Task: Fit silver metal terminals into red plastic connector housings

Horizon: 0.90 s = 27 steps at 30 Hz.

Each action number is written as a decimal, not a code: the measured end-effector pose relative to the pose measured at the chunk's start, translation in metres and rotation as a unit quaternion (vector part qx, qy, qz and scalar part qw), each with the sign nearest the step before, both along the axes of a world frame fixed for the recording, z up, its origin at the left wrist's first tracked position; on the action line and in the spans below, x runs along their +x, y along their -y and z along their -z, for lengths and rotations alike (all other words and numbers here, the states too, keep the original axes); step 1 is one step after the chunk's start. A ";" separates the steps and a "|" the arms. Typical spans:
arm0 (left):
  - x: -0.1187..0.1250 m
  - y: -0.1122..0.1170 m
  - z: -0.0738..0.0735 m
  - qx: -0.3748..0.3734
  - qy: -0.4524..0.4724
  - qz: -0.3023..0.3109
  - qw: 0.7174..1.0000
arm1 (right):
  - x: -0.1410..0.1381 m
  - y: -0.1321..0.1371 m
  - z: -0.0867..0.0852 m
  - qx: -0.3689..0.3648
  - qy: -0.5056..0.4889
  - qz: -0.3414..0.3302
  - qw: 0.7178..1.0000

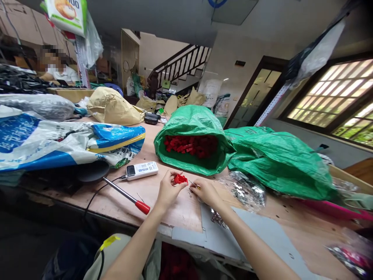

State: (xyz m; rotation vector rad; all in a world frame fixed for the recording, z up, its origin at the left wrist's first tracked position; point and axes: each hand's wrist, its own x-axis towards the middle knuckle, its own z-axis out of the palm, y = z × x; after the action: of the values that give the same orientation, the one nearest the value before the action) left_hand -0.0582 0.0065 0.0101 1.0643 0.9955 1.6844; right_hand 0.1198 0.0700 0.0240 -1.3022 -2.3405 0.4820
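My left hand (168, 189) pinches a small red plastic part (180, 179) that looks hollow, above the wooden table. Close to its right side, my right hand (206, 192) is closed on a thin pointed metal tool with a yellowish piece (198, 187) at the fingers; its exact kind is hard to make out. The tool's tip is near the red part, and I cannot tell whether they touch. Just behind both hands lies an open green woven sack (189, 166) with many red plastic parts (190, 145) inside. Small metal pieces (218, 218) lie below my right hand on grey card.
A white power bank (142, 171) with a cable and a red-handled metal lever (128, 194) lie to the left. A clear bag of metal pieces (246, 191) and another green sack (279, 163) are at right. A blue-white sack (70, 144) covers the left side. Another person (60, 70) sits far left.
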 end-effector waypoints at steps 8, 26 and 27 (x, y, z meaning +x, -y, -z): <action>0.019 0.015 -0.002 0.029 -0.053 0.029 0.998 | 0.030 0.027 -0.019 -0.024 -0.170 0.086 0.981; 0.058 0.032 0.009 0.272 -0.347 -0.076 0.894 | 0.052 0.081 0.000 -0.142 -0.391 0.103 0.903; 0.059 0.034 0.009 0.279 -0.354 -0.077 0.889 | 0.052 0.084 0.000 -0.134 -0.389 0.109 0.905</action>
State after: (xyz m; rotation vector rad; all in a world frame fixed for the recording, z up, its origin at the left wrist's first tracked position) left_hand 0.0007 -0.0277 0.0015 2.1359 1.0686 1.7892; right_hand 0.1717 -0.0142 0.0240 -1.1641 -1.4841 1.0491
